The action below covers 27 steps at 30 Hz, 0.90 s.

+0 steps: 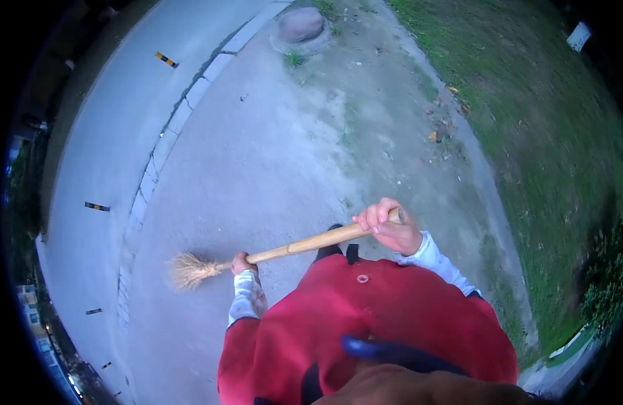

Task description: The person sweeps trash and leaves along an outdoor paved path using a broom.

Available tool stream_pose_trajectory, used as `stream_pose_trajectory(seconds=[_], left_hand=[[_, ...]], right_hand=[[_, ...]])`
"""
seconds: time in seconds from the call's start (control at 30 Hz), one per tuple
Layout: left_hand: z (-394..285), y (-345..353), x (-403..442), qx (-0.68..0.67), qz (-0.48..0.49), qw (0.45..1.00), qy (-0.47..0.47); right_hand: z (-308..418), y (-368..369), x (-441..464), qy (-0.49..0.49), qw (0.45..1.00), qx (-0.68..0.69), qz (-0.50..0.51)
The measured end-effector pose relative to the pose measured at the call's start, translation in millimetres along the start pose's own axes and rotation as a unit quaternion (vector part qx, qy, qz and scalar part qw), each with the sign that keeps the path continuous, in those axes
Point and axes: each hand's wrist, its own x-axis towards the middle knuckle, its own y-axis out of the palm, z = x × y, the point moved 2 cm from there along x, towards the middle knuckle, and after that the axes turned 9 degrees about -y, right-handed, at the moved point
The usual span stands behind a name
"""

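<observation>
A straw broom with a thick bamboo handle [304, 244] slants across the front of my body. Its bushy, pale bristles [192, 271] point to the left, over the grey pavement; whether they touch the ground I cannot tell. Low on the handle, close to the bristles, my left hand [244, 264] is closed around it. My right hand [391, 227] grips the upper end, fingers wrapped over the bamboo, with the cut tip showing beside the thumb.
A kerb [164, 150] separates the pavement from a road [112, 145] with black-and-yellow posts [166, 59]. Ahead lies a round stone [300, 25]. To the right, dry leaves [433, 136] lie by a low edging [483, 172] bordering grass [537, 148].
</observation>
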Motion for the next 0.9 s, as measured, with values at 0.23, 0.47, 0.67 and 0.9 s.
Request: stream_pose_trajectory(seconds=[0.23, 0.47, 0.67, 0.9], left_hand=[[-138, 16, 124, -0.008, 0.045, 0.988, 0.148], [-453, 63, 185, 0.047, 0.118, 0.886, 0.447], [-771, 94, 90, -0.039, 0.041, 0.713, 0.699], [-933, -5, 20, -0.127, 0.114, 0.601, 0.781]], right_hand=[[51, -29, 57, -0.102, 0.986, -0.074, -0.108], [130, -47, 3, -0.308, 0.864, -0.228, -0.327], [192, -52, -15, -0.469, 0.656, -0.37, -0.461], [317, -79, -42, -0.62, 0.606, -0.342, -0.362]])
